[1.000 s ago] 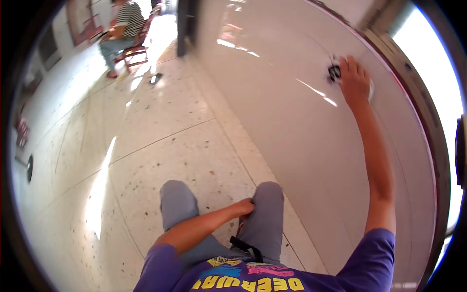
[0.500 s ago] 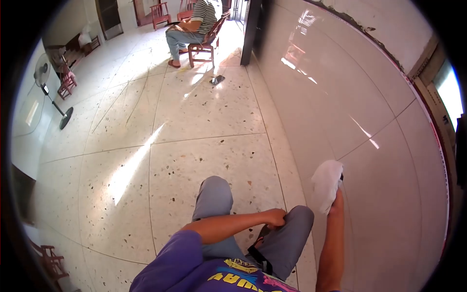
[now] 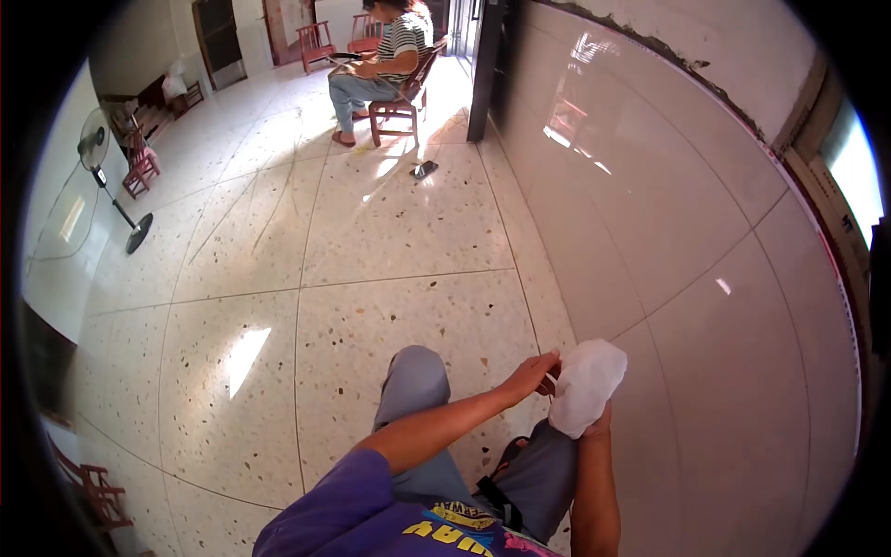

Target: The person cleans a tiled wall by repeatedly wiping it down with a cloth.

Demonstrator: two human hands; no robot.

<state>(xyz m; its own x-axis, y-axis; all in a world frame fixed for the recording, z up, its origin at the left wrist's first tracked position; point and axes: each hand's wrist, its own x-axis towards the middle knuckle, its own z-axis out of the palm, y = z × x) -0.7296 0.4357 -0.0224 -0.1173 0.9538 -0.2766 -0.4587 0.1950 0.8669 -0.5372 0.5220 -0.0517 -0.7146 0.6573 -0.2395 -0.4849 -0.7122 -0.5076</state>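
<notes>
A bunched white cloth (image 3: pixel 588 385) is in my right hand (image 3: pixel 599 427), in front of the tiled wall and over my right knee. The cloth hides most of that hand's fingers. My left hand (image 3: pixel 529 379) reaches to the cloth's left side, its fingers slightly bent and apart. Whether the fingertips touch the cloth I cannot tell. Below both hands are my bent knees in grey trousers (image 3: pixel 415 381).
A glossy tiled wall (image 3: pixel 705 371) rises at my right. On the speckled floor (image 3: pixel 399 232) lies a dark phone (image 3: pixel 424 170). Beyond it a person (image 3: pixel 380 74) sits on a wooden chair (image 3: pixel 394 111). A standing fan (image 3: pixel 116 190) is at the left.
My right hand has brought the cloth off the wall, left and down toward me. My left hand has lifted from my knee and moved up beside the cloth. The view has tilted slightly.
</notes>
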